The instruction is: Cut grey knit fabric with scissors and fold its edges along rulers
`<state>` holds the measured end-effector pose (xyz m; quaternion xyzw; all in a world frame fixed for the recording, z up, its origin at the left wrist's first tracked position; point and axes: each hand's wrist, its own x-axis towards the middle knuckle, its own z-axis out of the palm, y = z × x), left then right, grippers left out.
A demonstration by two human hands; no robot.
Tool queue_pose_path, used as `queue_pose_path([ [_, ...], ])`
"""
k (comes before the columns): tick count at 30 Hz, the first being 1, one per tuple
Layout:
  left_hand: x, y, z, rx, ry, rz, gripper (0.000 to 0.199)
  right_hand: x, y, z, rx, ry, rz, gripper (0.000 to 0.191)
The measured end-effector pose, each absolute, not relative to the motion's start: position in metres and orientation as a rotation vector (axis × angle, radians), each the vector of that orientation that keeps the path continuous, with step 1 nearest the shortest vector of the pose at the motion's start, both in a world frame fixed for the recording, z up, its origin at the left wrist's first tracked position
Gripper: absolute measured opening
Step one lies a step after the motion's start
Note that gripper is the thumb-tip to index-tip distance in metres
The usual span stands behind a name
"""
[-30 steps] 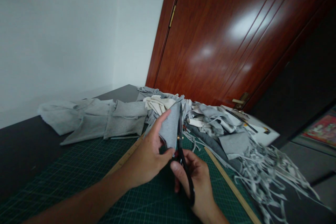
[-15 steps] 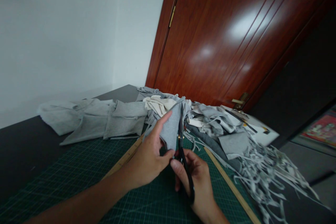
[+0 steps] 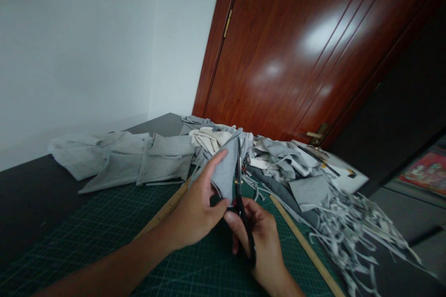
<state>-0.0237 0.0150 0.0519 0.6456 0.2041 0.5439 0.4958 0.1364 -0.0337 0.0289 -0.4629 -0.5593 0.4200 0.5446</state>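
A piece of light grey fabric [image 3: 225,171] is pinched in my left hand [image 3: 200,209], raised over the green cutting mat [image 3: 205,269]. My right hand [image 3: 259,236] grips black-handled scissors [image 3: 239,181] by their loops. The blades point up and away, along the fabric's right edge, and look closed or nearly so. My left thumb is close to my right thumb at the fabric's lower corner. Part of the fabric is hidden behind my left fingers.
Grey fabric pieces [image 3: 167,158] lie at the left, with cream cloth [image 3: 211,139] behind my hands. A heap of thin cut strips [image 3: 351,227] spreads at the right. Wooden rulers [image 3: 306,243] rest on the mat. A brown door [image 3: 278,55] stands behind the table.
Both hands, the fabric and the scissors appear very slightly further left. My hold on the fabric and on the scissors is the same.
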Motion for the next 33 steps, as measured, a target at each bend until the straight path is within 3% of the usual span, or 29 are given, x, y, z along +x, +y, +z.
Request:
queue_pose_path([
  [6, -0.061, 0.025, 0.077, 1.638, 0.425, 0.967, 0.114, 0.139, -0.031, 0.025, -1.075, -1.350, 0.998, 0.053],
  [8, -0.086, 0.026, 0.098, 1.680, 0.470, 0.720, 0.107, 0.140, -0.032, 0.026, -1.078, -1.364, 1.009, 0.053],
  [10, -0.108, 0.028, 0.119, 1.692, 0.495, 0.595, 0.085, 0.140, -0.032, 0.026, -1.088, -1.386, 1.022, 0.055],
  [13, -0.115, 0.039, 0.137, 1.795, 0.546, 0.711, 0.067, 0.139, -0.033, 0.021, -1.093, -1.419, 1.037, 0.059],
  [17, -0.088, 0.071, 0.125, 1.725, 0.740, 1.360, 0.044, 0.136, -0.030, 0.004, -1.089, -1.392, 1.045, 0.061],
  [20, -0.070, 0.088, 0.106, 1.618, 0.671, 1.368, 0.047, 0.136, -0.026, -0.010, -1.047, -1.386, 1.084, 0.062],
  [26, -0.070, 0.081, 0.088, 1.495, 0.556, 1.200, 0.025, 0.139, -0.026, -0.022, -0.955, -1.396, 1.178, 0.063],
  [33, -0.079, 0.073, 0.092, 1.469, 0.523, 1.353, 0.019, 0.141, -0.029, -0.021, -0.909, -1.437, 1.227, 0.060],
])
